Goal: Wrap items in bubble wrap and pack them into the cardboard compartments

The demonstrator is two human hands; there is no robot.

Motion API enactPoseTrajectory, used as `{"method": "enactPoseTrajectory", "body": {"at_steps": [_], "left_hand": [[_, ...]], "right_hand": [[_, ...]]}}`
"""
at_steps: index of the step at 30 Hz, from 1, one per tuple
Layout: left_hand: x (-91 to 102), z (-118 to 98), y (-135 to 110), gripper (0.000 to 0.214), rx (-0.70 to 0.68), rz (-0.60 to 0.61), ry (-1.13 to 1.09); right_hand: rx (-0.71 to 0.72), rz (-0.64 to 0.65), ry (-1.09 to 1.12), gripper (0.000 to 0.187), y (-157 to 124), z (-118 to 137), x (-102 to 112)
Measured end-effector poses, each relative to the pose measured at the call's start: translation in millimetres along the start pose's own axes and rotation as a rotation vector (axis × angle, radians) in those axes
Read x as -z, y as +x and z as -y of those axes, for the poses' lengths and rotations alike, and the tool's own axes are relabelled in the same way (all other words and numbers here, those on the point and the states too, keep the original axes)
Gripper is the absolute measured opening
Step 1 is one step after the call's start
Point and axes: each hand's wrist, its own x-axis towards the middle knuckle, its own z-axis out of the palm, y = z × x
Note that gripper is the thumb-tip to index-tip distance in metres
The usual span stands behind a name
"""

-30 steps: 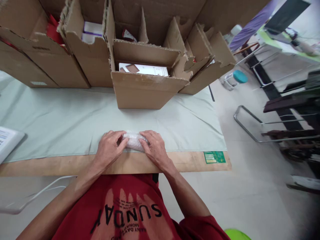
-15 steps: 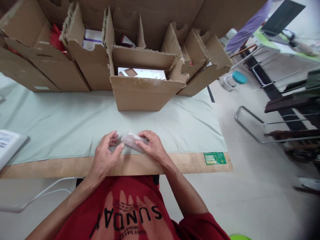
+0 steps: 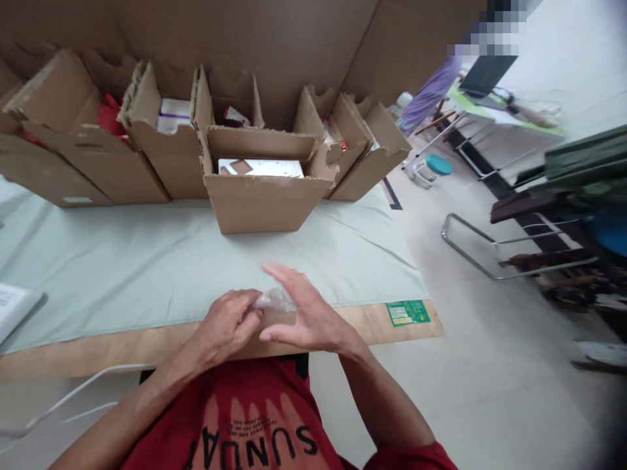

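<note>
Worktable: pale green cloth (image 3: 122,261) over wood, with a bare wooden edge (image 3: 137,346) along the near side.
Left hand (image 3: 228,326): fingers and thumb closed on the left end of a bubble-wrap bundle (image 3: 273,300).
Right hand (image 3: 316,320): thumb and fingers spread wide around the other end; whether any finger touches the wrap cannot be told.
Bubble-wrap bundle: between the hands, above the table's near edge; whether it rests or is lifted is unclear, and its contents do not show.
Change: half a second ago the right hand had the bundle and the left was open; now the hold has swapped, apparently freeing the right hand for further handling.
Shirt print: large "SUNDA" on the red shirt (image 3: 196,398), upside down to the camera; smaller lines unreadable.
Green label (image 3: 408,313): stuck on the wooden edge at right, its print too small to read.
White carton (image 3: 281,168): inside the front cardboard box (image 3: 259,205), brown picture on it, no legible brand.
White object (image 3: 17,310): far left, with blurred print.
</note>
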Motion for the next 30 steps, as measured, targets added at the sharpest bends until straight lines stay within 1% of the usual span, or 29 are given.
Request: {"method": "enactPoseTrajectory", "body": {"at_steps": [1, 2, 3, 4, 5, 6, 8, 9, 12, 13, 15, 17, 20, 22, 23, 25, 27, 28, 30], "left_hand": [[0.7, -2, 1, 0.017, -0.031, 0.034, 0.022], [1.1, -4, 1, 0.018, -0.036, 0.061, 0.013], [1.5, -5, 1, 0.02, -0.015, 0.088, -0.022], [1.9, -5, 1, 0.021, 0.023, 0.114, -0.073], [2.4, -4, 2, 0.023, 0.065, 0.142, -0.133], [2.8, -3, 2, 0.027, 0.101, 0.172, -0.198], [3.5, -3, 2, 0.034, 0.149, 0.225, -0.318], [3.7, -3, 3, 0.034, 0.162, 0.244, -0.358], [4.8, -10, 7, 0.027, 0.2, 0.273, -0.418], [5.8, -13, 9, 0.026, 0.209, 0.281, -0.428], [9.0, -20, 13, 0.025, 0.208, 0.294, -0.454], [13.6, -26, 18, 0.025, 0.178, 0.289, -0.485], [22.1, -33, 27, 0.022, 0.117, 0.252, -0.522], [27.6, -33, 34, 0.025, 0.074, 0.219, -0.564], [30.0, -32, 38, 0.03, 0.042, 0.181, -0.608], [33.1, -28, 45, 0.041, -0.024, 0.074, -0.729], [33.3, -23, 50, 0.046, -0.048, -0.044, -0.826], [32.3, -20, 51, 0.046, -0.033, -0.078, -0.85], [28.6, -14, 52, 0.045, 0.024, -0.07, -0.852]], "right_hand": [[-0.003, 0.071, -0.054, 0.066, 1, 2, 4], [-0.035, 0.118, -0.095, 0.049, 2, 3, 6], [-0.086, 0.137, -0.117, 0.032, 3, 3, 7], [-0.143, 0.122, -0.121, 0.019, 3, 3, 7], [-0.192, 0.083, -0.104, 0.011, 2, 1, 7], [-0.225, 0.038, -0.064, 0.009, 1, -1, 7], [-0.245, -0.021, 0.06, 0.011, -2, -5, 9], [-0.245, -0.026, 0.118, 0.011, -3, -7, 11], [-0.237, 0.038, 0.187, 0.017, -6, -9, 22], [-0.238, 0.054, 0.18, 0.018, -5, -9, 26], [-0.241, 0.063, 0.153, 0.016, -2, -4, 35], [-0.227, 0.06, 0.11, 0.01, 3, 4, 45], [-0.166, 0.058, 0.001, 0.008, 14, 21, 64], [-0.129, 0.026, -0.042, 0.01, 22, 34, 83], [-0.118, -0.009, -0.036, 0.01, 27, 40, 95], [-0.109, -0.125, 0.03, 0.013, 41, 48, 124], [-0.114, -0.258, 0.115, 0.022, 61, 49, 153], [-0.123, -0.305, 0.145, 0.027, 73, 46, 166], [-0.172, -0.351, 0.16, 0.031, 99, 35, 186]]}}
